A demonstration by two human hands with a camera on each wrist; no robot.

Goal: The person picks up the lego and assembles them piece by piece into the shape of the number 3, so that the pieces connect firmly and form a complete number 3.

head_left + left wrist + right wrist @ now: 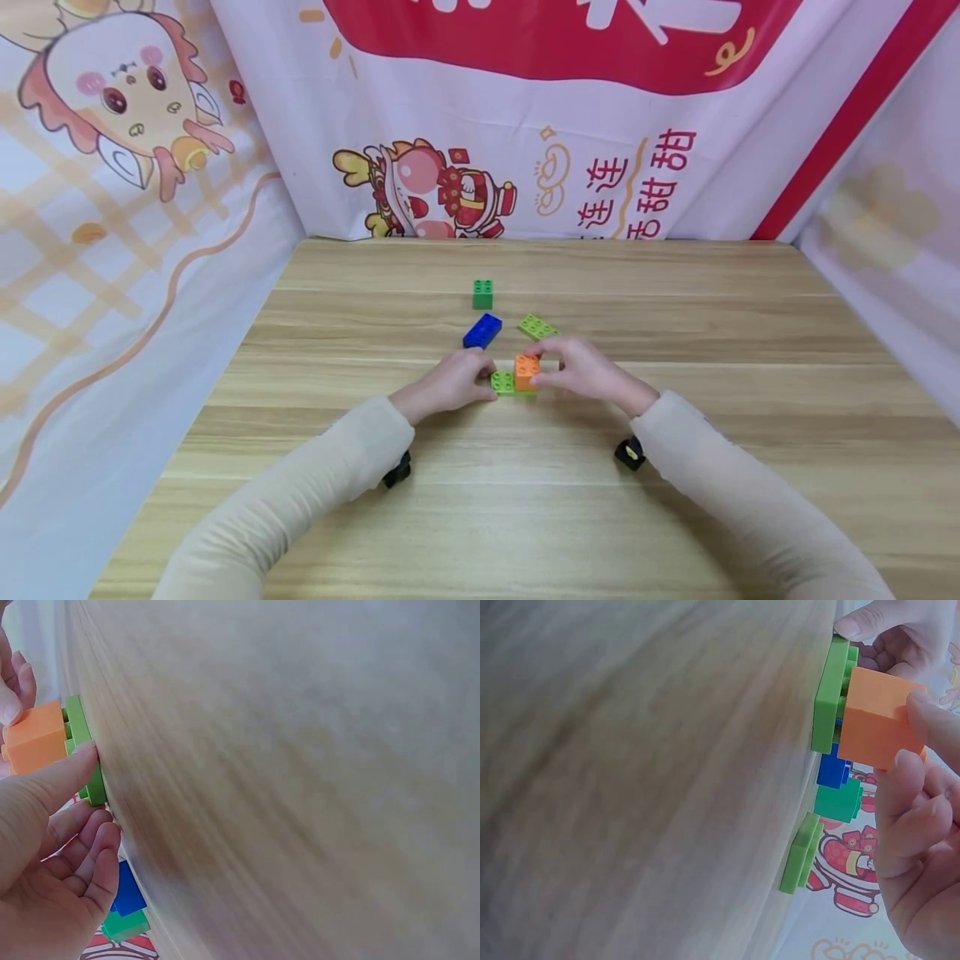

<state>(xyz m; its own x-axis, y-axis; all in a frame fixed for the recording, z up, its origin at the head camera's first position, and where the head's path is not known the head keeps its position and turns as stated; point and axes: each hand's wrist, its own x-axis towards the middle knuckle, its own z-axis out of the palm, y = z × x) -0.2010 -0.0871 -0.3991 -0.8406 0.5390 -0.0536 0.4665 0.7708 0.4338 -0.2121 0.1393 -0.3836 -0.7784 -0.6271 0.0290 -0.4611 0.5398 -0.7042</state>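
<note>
In the head view a light green flat brick (503,382) lies on the table in front of me. My left hand (459,381) pinches its left end between thumb and fingers. An orange square brick (527,372) is over the plate's right end, and my right hand (577,368) grips it by its right side. Seen from the right wrist, studs of the green flat brick (829,701) show along the underside of the orange brick (877,716). The left wrist view also shows studs beside the orange brick (37,735); whether it is seated cannot be told.
Beyond my hands lie a blue brick (482,331), a second light green flat brick (537,326) and, farther back, a dark green brick (483,294). The wooden table (510,517) ends at a printed cloth (465,108). Black devices (630,454) sit at both wrists.
</note>
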